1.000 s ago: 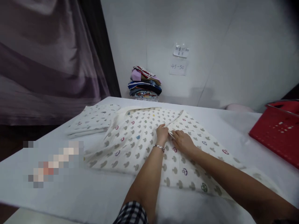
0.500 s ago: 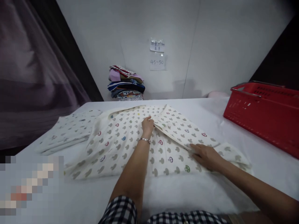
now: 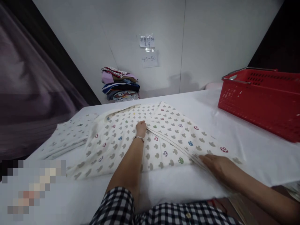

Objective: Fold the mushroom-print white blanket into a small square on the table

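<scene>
A cream mushroom-print cloth (image 3: 131,131) lies spread over the white table, with one part overlapping the rest along a slanting straight edge. At the upper end of that edge, near the middle of the cloth, my left hand (image 3: 141,127) is closed in a pinch on it. My right hand (image 3: 217,165) is at the edge's lower end, near the front right; its fingers are together on the edge, the thumb hidden. The edge runs straight between both hands. Left of it lies a folded pale cloth (image 3: 70,134) with a small print.
A red basket (image 3: 257,109) with a metal handle stands at the right of the white table (image 3: 206,106). Several folded clothes (image 3: 120,84) are stacked at the back by the wall. Paper signs (image 3: 150,58) hang above. A blurred-out patch (image 3: 32,190) covers the front left.
My right hand has moved from beside the left hand down along the slanting edge to the front right. My left hand keeps its place on the cloth. The view has turned rightward.
</scene>
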The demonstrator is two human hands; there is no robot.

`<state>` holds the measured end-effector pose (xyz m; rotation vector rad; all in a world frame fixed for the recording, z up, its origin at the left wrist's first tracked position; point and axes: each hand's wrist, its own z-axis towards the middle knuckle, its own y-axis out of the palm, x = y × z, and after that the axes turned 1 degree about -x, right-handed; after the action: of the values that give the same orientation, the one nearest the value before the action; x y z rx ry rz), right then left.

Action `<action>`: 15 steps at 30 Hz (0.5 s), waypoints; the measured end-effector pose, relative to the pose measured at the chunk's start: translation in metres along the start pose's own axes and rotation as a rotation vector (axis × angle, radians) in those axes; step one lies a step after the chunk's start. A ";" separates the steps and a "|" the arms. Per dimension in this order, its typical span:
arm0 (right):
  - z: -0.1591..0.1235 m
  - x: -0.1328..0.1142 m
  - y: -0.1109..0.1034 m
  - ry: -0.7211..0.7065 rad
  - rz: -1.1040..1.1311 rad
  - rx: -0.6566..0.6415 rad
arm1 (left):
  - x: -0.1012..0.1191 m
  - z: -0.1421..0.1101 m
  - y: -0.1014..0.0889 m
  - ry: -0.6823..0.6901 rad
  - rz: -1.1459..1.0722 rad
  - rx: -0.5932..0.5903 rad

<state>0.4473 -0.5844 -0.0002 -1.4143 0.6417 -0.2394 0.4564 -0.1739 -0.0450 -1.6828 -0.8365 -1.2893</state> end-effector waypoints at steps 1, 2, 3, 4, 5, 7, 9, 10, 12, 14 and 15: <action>0.010 0.002 -0.005 -0.001 -0.028 -0.037 | -0.002 0.000 0.000 -0.011 -0.007 -0.003; 0.021 0.003 -0.009 -0.027 -0.063 -0.066 | -0.004 0.001 0.000 -0.020 -0.014 -0.010; 0.033 0.002 -0.012 -0.055 -0.080 -0.086 | -0.005 0.001 0.000 -0.028 -0.022 -0.020; 0.045 0.000 -0.013 -0.074 -0.080 -0.089 | -0.005 0.001 -0.001 -0.035 -0.030 -0.032; 0.058 -0.004 -0.012 -0.090 -0.066 -0.087 | -0.005 0.001 -0.001 -0.042 -0.037 -0.048; 0.083 -0.014 -0.005 -0.100 -0.037 -0.088 | -0.006 0.002 -0.003 -0.058 -0.052 -0.084; 0.104 -0.024 0.004 -0.077 -0.057 -0.113 | -0.006 0.002 -0.005 -0.072 -0.070 -0.124; 0.112 -0.029 0.009 -0.061 -0.082 -0.129 | -0.006 0.002 -0.005 -0.079 -0.080 -0.143; 0.123 -0.035 0.017 -0.033 -0.135 -0.153 | -0.006 0.002 -0.006 -0.094 -0.103 -0.170; 0.129 -0.038 0.023 -0.013 -0.167 -0.152 | -0.007 0.003 -0.007 -0.105 -0.127 -0.184; 0.130 -0.038 0.025 -0.003 -0.178 -0.143 | -0.008 0.003 -0.007 -0.109 -0.140 -0.186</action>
<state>0.4815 -0.4517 -0.0109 -1.6113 0.5394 -0.3374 0.4499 -0.1681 -0.0514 -1.8826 -0.9367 -1.4170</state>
